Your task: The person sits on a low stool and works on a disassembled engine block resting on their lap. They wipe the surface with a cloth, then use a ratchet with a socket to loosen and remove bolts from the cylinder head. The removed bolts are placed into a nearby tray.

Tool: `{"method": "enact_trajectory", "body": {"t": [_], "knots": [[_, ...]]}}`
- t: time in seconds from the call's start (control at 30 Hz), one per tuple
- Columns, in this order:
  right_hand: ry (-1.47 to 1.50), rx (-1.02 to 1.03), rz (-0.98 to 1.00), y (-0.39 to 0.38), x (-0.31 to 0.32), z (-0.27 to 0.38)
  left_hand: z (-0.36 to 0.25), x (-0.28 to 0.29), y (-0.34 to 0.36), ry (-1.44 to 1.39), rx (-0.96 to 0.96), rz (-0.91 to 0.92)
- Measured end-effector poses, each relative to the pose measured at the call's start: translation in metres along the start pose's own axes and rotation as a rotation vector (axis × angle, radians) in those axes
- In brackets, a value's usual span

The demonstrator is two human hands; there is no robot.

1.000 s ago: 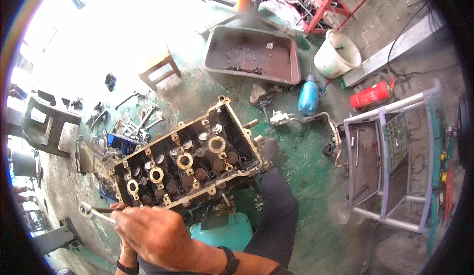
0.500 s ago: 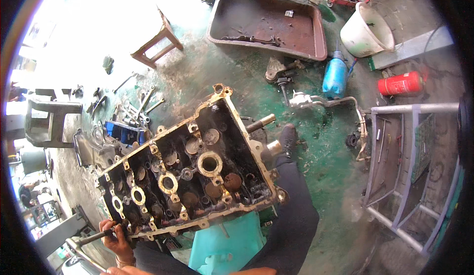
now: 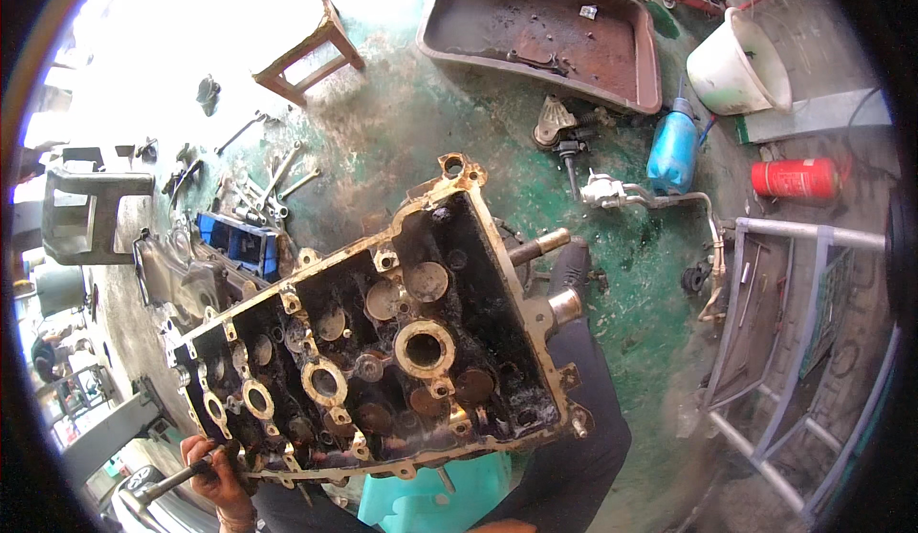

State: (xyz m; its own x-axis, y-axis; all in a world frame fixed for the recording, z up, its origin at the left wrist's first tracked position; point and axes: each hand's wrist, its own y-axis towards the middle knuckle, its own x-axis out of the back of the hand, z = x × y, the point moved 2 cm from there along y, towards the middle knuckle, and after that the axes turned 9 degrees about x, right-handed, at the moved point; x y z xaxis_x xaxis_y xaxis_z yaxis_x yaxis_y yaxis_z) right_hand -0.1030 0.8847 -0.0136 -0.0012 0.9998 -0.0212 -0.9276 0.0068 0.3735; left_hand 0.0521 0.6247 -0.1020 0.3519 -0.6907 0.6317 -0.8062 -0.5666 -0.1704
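A grimy cylinder head [image 3: 371, 377] lies tilted across the middle, over a teal plastic stool [image 3: 421, 506] between my legs. Its dark interior shows round tappets and a row of ring-shaped towers. At its lower left corner, my left hand [image 3: 218, 476] has its fingers wrapped round the shaft of a socket wrench [image 3: 172, 481]. The shaft reaches the side of the head, but the joint between them is hidden by my fingers. Of my right arm, only a sliver of skin shows at the bottom edge; its hand is out of sight.
Beyond lie spanners [image 3: 282, 174], a blue toolbox [image 3: 237, 242], a wooden stool [image 3: 311, 60] and a brown tray [image 3: 650, 74]. To the right are a blue bottle [image 3: 672, 151], a white bucket [image 3: 732, 65], a red extinguisher [image 3: 794, 179] and a metal frame [image 3: 746, 433].
The cylinder head appears slightly larger and shifted as the view moves. The wrench's handle has swung from lower right toward the left, and the fingers beside it have left the picture.
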Motion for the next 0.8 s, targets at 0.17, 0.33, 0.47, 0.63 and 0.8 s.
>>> {"method": "enact_trajectory", "body": {"t": [0.17, 0.33, 0.47, 0.63, 0.8], "knots": [[-0.005, -0.011, 0.009, 0.006, -0.004, -0.002, -0.025, -0.014, 0.001, 0.293, -0.178, 0.013], [-0.008, -0.011, 0.020, 0.015, -0.013, -0.003, -0.037, -0.028, 0.000, 0.257, -0.248, -0.006], [-0.034, -0.027, 0.039, 0.029, -0.028, -0.008, -0.040, -0.033, 0.001, 0.243, -0.227, -0.003], [-0.018, 0.086, -0.010, 0.047, -0.038, -0.032, -0.043, -0.034, 0.004, 0.234, -0.214, 0.009], [-0.102, 0.060, 0.011, 0.058, -0.051, -0.040, -0.039, -0.027, 0.003, 0.222, -0.196, 0.019]]}}
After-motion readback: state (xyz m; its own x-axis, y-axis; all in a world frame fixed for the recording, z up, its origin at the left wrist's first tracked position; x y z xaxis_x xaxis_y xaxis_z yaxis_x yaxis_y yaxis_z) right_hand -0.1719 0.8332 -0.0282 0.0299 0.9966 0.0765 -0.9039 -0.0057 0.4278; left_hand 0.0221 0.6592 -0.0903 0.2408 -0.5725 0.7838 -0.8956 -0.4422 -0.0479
